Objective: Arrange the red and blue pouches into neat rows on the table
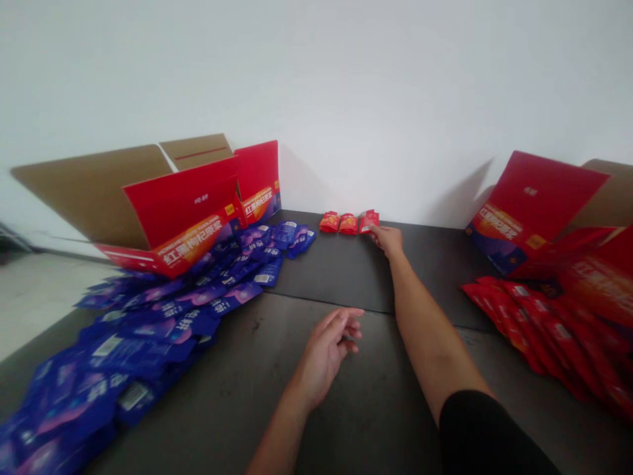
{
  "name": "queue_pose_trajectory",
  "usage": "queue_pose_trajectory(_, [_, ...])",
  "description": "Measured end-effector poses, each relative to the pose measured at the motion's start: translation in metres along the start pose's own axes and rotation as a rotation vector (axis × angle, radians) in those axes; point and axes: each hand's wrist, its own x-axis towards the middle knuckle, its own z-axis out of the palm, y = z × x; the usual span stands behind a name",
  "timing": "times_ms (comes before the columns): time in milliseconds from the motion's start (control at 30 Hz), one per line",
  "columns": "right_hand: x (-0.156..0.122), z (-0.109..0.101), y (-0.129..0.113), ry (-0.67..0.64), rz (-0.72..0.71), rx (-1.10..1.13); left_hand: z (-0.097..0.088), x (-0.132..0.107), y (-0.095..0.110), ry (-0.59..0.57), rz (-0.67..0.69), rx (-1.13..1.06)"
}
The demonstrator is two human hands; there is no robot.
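Red packets (348, 225) sit in a short row on the far side of our black table (277, 382), close to the pale wall (395, 99). We pinch the rightmost packet (368, 220) near its lower right corner between the fingertips of our right hand (388, 239), that arm stretched well forward. Our left hand (326, 349) hangs over the nearer part of the table, fingers loosely curled and released. To our left we see blue packets (163, 330) heaped beside an open box (182, 221), its flaps raised; to our right, overlapping red sachets (537, 316) lie against another box (524, 198), also open.
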Motion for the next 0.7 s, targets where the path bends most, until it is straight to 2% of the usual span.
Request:
queue_pose_trajectory(133, [0.006, -0.007, 0.006, 0.045, -0.028, -0.142, 0.0, 0.0, 0.0, 0.022, 0.0, -0.005])
queue_pose_trajectory(333, [0.008, -0.001, 0.009, 0.044, -0.092, -0.32, -0.001, 0.001, -0.002, 0.031, -0.001, -0.009])
queue_pose_trajectory(700, [-0.012, 0.002, -0.002, 0.158, -0.268, -0.733, -0.001, 0.0, -0.001, 0.038, 0.0, 0.002])
